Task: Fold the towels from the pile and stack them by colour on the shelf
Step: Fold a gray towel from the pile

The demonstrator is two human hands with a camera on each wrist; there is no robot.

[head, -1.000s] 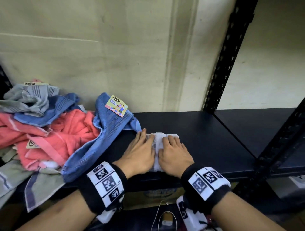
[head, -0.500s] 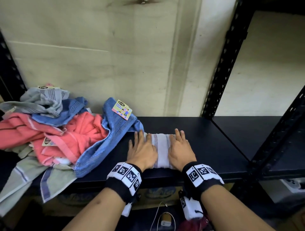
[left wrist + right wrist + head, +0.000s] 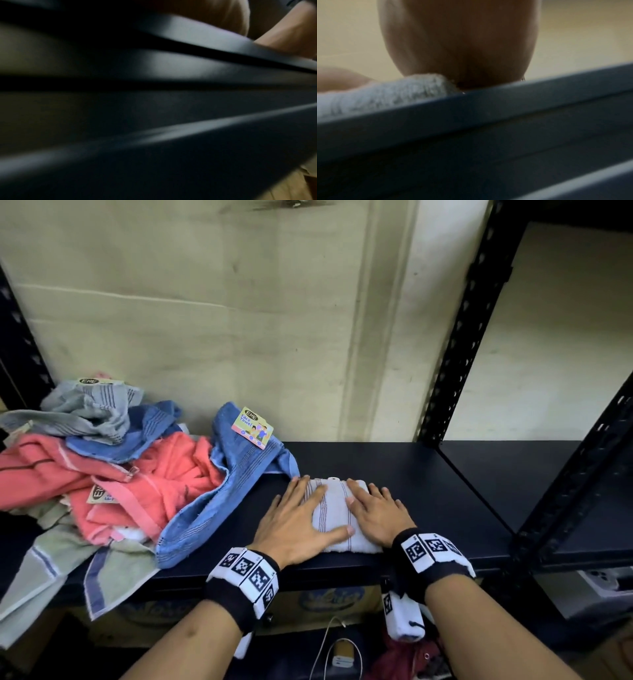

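Both your hands lie flat, fingers straight, nothing grasped — left hand (image 3: 294, 522) presses the left half of the folded white towel (image 3: 337, 517), thumb stretched across its near part; right hand (image 3: 378, 510) presses its right edge, fingers partly on the shelf (image 3: 428, 491). Towel has thin dark stripes running front to back and sits near the shelf's front lip, just right of the pile (image 3: 113, 474).

Pile holds unfolded towels: pink ones in the middle, a blue towel (image 3: 219, 494) with a paper tag (image 3: 252, 431) draped nearest your left hand, a grey one on top at the back, pale green ones hanging over the front edge.

Right wrist view — heel of your hand (image 3: 458, 40) beside the towel's fluffy end (image 3: 385, 94) at the shelf lip. Left wrist view is dark and blurred, mostly shelf edge.
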